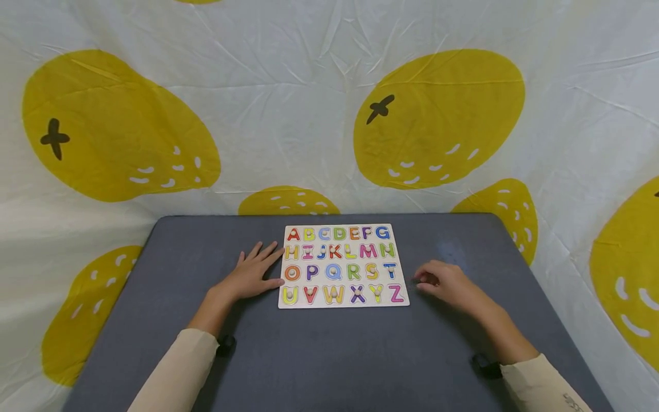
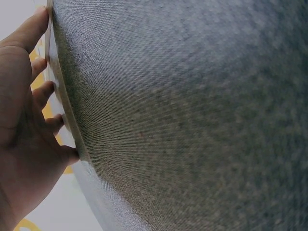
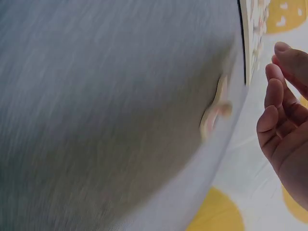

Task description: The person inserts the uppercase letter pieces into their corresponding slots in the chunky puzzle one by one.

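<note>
A wooden alphabet puzzle board (image 1: 344, 266) lies on the grey table, with coloured letters in rows, most showing a small knob. My left hand (image 1: 252, 274) rests at the board's left side, fingers spread. In the left wrist view, fingertips (image 2: 41, 17) of the left hand touch the board's edge. To the right of the board, my right hand (image 1: 447, 283) hovers with loosely curled fingers and nothing seen between them. In the right wrist view, a loose wooden letter piece (image 3: 214, 115) with a knob lies on the table, apart from the right hand (image 3: 288, 120); its letter is unclear.
The grey table (image 1: 329, 360) stretches around the board to its rounded far corners. Behind it hangs a white curtain (image 1: 288, 126) with large yellow fruit prints. A dark strap (image 1: 225, 345) is on the left wrist and another dark strap (image 1: 485, 366) on the right.
</note>
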### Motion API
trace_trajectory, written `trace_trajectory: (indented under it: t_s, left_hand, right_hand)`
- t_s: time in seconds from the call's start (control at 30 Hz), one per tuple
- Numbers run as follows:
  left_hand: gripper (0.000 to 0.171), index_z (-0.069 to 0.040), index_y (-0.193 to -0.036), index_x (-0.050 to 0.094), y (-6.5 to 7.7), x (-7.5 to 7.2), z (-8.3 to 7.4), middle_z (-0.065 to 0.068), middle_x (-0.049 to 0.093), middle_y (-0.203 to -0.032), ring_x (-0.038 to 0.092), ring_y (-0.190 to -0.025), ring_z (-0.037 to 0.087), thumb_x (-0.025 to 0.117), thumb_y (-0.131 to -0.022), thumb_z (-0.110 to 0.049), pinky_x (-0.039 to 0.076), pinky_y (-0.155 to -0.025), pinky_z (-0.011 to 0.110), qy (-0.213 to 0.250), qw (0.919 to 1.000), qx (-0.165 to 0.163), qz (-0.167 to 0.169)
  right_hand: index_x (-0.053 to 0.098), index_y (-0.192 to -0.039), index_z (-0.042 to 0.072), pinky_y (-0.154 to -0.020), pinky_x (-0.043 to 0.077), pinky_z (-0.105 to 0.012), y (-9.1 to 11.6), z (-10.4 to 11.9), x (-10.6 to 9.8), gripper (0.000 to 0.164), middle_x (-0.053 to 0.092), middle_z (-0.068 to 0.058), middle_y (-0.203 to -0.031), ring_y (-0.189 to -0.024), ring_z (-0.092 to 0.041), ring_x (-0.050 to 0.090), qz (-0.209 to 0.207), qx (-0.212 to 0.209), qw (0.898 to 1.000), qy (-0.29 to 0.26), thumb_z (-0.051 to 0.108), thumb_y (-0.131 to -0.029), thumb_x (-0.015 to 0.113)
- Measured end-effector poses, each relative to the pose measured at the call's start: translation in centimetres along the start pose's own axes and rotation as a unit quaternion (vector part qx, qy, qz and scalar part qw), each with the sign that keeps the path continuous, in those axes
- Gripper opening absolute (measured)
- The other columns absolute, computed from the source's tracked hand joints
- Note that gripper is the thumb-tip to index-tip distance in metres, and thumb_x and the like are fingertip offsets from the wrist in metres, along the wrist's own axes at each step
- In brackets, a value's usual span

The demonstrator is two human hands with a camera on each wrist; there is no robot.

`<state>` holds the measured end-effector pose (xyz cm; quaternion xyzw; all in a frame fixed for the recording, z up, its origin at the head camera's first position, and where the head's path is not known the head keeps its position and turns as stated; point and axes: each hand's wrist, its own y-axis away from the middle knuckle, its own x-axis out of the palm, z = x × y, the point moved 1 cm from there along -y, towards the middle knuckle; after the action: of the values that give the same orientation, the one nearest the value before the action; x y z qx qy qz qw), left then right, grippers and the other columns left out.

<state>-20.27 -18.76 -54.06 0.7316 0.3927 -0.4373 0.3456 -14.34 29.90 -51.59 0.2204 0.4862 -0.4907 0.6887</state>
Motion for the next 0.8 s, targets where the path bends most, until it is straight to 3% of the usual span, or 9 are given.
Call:
trace_trajectory:
  t_s: [0.37, 0.8]
  left_hand:
    - [0.089, -0.023, -0.165, 0.028, 0.0, 0.0, 0.0, 0.009, 0.021, -0.173, 0.007, -0.159, 0.046, 0.068, -0.094, -0.057, 0.006, -0.118, 0.078, -0.001, 1.0000, -0.003, 0.002]
    - [0.088, -0.022, -0.165, 0.029, 0.0, 0.0, -0.1, 0.010, 0.022, -0.173, 0.008, -0.159, 0.046, 0.069, -0.094, -0.056, 0.006, -0.118, 0.079, -0.001, 1.0000, -0.003, -0.001]
  right_hand:
    - [0.073, -0.089, 0.013, -0.064, 0.049, -0.027, 2.4, -2.8, -1.2, 0.016, 0.064, 0.011, -0.080, -0.071, -0.001, 0.055, -0.030, 0.015, 0.999, 0.015, 0.010, -0.082, 0.087]
    - [0.071, -0.088, 0.013, -0.060, 0.043, -0.023, 3.1, -4.1, -0.6, 0.014, 0.057, 0.013, -0.073, -0.066, 0.004, 0.046, -0.002, 0.055, 0.998, -0.007, 0.014, -0.085, 0.085]
